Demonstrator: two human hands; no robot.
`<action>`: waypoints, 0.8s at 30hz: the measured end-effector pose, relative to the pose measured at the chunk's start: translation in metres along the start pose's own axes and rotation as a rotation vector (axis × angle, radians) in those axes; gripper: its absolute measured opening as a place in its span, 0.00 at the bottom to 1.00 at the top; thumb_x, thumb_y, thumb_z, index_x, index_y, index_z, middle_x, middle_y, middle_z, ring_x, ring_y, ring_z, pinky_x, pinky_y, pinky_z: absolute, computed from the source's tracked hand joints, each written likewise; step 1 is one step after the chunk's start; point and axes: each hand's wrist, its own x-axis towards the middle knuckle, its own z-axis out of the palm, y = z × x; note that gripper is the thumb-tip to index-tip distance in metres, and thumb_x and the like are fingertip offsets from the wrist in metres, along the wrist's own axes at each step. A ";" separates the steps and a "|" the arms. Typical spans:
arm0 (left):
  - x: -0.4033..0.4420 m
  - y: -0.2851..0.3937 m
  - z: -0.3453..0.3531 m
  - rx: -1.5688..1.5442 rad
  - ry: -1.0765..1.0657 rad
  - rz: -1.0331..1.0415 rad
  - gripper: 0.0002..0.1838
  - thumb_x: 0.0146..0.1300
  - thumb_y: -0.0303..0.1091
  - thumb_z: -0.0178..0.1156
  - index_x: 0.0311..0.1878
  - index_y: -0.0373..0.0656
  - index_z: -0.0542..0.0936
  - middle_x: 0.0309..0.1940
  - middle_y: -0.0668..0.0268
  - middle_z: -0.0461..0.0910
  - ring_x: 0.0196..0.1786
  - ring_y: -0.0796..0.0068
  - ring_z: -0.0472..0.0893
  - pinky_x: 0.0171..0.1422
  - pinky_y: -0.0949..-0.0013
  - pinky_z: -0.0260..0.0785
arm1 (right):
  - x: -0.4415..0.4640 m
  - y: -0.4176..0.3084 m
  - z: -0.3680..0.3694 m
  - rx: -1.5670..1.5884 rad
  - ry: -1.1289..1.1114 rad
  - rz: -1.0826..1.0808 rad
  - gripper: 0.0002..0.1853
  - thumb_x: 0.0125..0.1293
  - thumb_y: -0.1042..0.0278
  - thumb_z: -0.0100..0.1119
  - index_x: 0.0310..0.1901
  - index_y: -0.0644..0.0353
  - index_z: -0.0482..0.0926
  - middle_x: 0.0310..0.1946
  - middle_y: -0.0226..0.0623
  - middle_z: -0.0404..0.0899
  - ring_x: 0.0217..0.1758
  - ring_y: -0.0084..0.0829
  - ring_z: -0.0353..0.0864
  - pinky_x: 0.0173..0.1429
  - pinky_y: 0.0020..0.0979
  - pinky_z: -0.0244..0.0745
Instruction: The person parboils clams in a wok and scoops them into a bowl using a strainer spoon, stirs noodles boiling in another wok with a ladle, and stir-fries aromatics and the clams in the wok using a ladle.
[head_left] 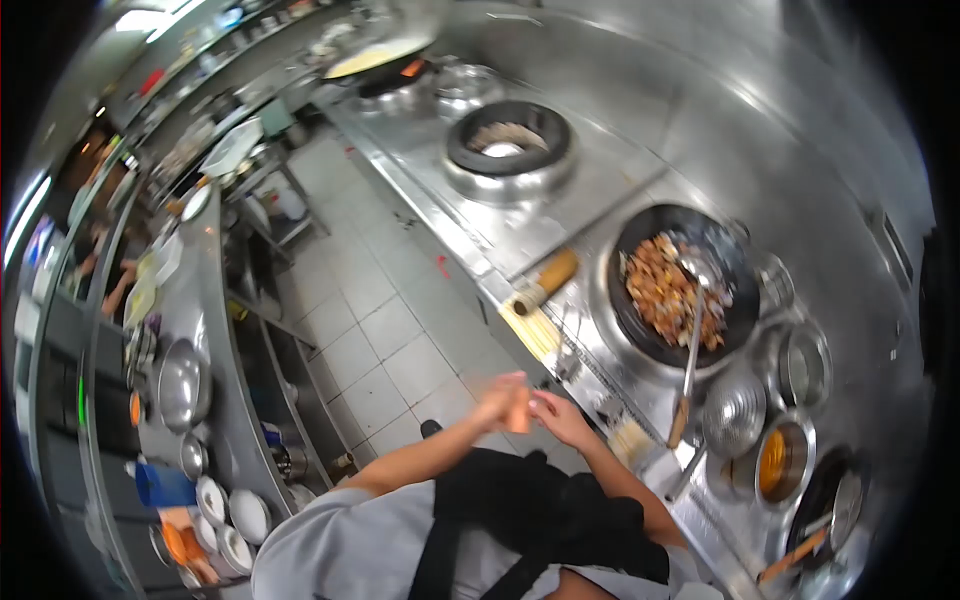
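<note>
My left hand point(495, 402) is in front of my body, blurred, its fingers closed around a small orange-pink thing that I cannot make out. Just beside it, my right hand point(562, 418) has its fingers closed at that thing's edge. Ahead and to the right sits a black wok point(625, 315) on the steel range, with browned chopped food point(660, 290) in it. A ladle point(692, 365) rests in the wok, its wooden handle toward me. A wooden-handled tool point(547, 280) lies at the range's front edge.
An empty burner ring point(510, 150) is farther along the range. Nearer on the right are a perforated strainer point(735, 415) and a pot of orange liquid point(783, 458). The left counter point(215, 320) holds steel bowls point(184, 385) and white bowls point(249, 516). People are partly visible at far left.
</note>
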 end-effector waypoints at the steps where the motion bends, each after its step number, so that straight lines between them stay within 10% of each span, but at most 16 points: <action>1: 0.023 -0.008 0.019 -0.087 -0.067 -0.167 0.28 0.73 0.57 0.55 0.65 0.46 0.70 0.56 0.63 0.75 0.52 0.68 0.78 0.55 0.62 0.76 | -0.004 -0.034 -0.010 -0.322 -0.010 -0.056 0.28 0.68 0.49 0.61 0.58 0.65 0.76 0.40 0.48 0.84 0.40 0.44 0.84 0.47 0.37 0.78; 7: 0.026 -0.009 0.073 -0.163 -0.020 -0.258 0.30 0.73 0.60 0.53 0.65 0.45 0.69 0.58 0.60 0.75 0.57 0.67 0.76 0.67 0.57 0.68 | -0.031 -0.034 -0.033 -0.749 0.324 -0.172 0.25 0.58 0.57 0.72 0.49 0.66 0.75 0.42 0.53 0.80 0.44 0.51 0.81 0.49 0.39 0.76; 10: 0.017 0.003 0.061 -0.227 -0.359 -0.207 0.33 0.76 0.63 0.44 0.69 0.47 0.69 0.67 0.57 0.73 0.69 0.61 0.73 0.75 0.52 0.62 | -0.059 -0.086 -0.049 -0.242 0.294 0.007 0.20 0.59 0.67 0.73 0.46 0.65 0.74 0.43 0.39 0.79 0.48 0.31 0.80 0.53 0.33 0.76; 17: -0.042 0.074 0.077 -0.754 -1.016 -0.446 0.37 0.74 0.61 0.50 0.74 0.41 0.65 0.71 0.56 0.69 0.73 0.60 0.69 0.76 0.55 0.63 | -0.104 -0.106 -0.066 0.662 0.345 -0.037 0.17 0.65 0.77 0.65 0.53 0.63 0.71 0.50 0.37 0.80 0.53 0.27 0.80 0.60 0.31 0.76; 24: -0.010 0.004 0.074 0.080 -0.590 -0.208 0.27 0.68 0.46 0.65 0.64 0.39 0.76 0.54 0.63 0.83 0.52 0.71 0.84 0.54 0.69 0.78 | -0.113 -0.051 -0.049 0.573 0.413 0.036 0.19 0.64 0.77 0.67 0.53 0.63 0.71 0.49 0.37 0.80 0.52 0.28 0.81 0.59 0.31 0.77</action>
